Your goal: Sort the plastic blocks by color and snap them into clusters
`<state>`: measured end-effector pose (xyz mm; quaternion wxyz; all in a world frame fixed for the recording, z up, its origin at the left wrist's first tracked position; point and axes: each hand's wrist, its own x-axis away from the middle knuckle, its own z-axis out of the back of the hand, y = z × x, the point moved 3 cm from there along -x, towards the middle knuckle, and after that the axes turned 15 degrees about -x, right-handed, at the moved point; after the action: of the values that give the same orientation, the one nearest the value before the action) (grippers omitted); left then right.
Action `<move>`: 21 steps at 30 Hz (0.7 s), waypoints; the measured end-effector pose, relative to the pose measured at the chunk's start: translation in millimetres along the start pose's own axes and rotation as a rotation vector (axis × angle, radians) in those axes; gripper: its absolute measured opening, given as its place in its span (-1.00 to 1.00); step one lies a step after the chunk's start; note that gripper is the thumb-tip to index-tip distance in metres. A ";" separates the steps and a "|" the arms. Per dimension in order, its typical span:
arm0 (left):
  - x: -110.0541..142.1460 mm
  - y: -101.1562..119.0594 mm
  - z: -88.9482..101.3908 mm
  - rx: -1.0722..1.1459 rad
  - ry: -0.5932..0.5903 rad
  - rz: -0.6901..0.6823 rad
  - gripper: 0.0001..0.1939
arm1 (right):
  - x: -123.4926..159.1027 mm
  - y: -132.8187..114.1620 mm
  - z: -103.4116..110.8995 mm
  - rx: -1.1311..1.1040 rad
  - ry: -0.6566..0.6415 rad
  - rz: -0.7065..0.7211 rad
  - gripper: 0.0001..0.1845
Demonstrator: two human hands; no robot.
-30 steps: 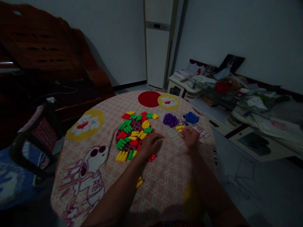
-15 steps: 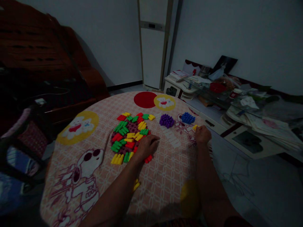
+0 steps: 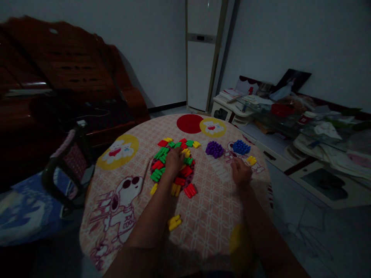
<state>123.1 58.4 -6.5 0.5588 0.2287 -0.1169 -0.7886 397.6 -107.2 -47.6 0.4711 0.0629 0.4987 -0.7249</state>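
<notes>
Over the far middle of a pile of red, green and yellow plastic building blocks [image 3: 161, 153], my left hand [image 3: 174, 161] reaches down with fingers bent inward. What its fingertips pinch, if anything, is hidden. My right hand [image 3: 242, 173] hovers on the right of the table, its fingers curled and nothing visible in them. Just beyond it lies a small yellow block group [image 3: 251, 160], apart from the hand. Farther back sit a cluster of blue blocks [image 3: 241, 147] and a cluster of purple blocks [image 3: 214, 149].
The round table wears a patterned cloth [image 3: 208, 216]. A yellow block piece [image 3: 174, 222] lies near my left forearm, and a red piece [image 3: 190, 190] at the pile's near edge. A chair [image 3: 68, 166] stands left; a cluttered cabinet [image 3: 304, 166] stands right.
My right hand has let go of the yellow blocks and drawn back from them. My left hand has moved from the pile's right edge to its far middle. The view has swung left.
</notes>
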 end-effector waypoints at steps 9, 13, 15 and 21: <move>0.3 -12.4 -15.3 0.169 0.027 0.061 -0.70 | 7.3 -10.7 -16.1 -0.114 -0.081 0.096 -0.61; 5.5 -10.4 -1.7 0.348 0.103 0.021 -0.49 | 15.6 -31.7 -21.1 -0.274 -0.081 0.080 -0.65; 7.7 -4.4 -0.2 0.467 0.057 -0.022 -0.46 | 20.8 -45.1 -25.8 -0.388 -0.123 0.036 -0.67; 23.3 29.6 -10.1 0.675 -0.217 -0.158 -0.53 | 28.9 -63.5 -43.2 -0.826 -0.291 -0.353 -0.57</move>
<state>146.3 27.0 -7.6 0.3736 0.3235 -0.4112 -0.7660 318.1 -87.6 -43.1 0.3913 -0.3176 0.6771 -0.5362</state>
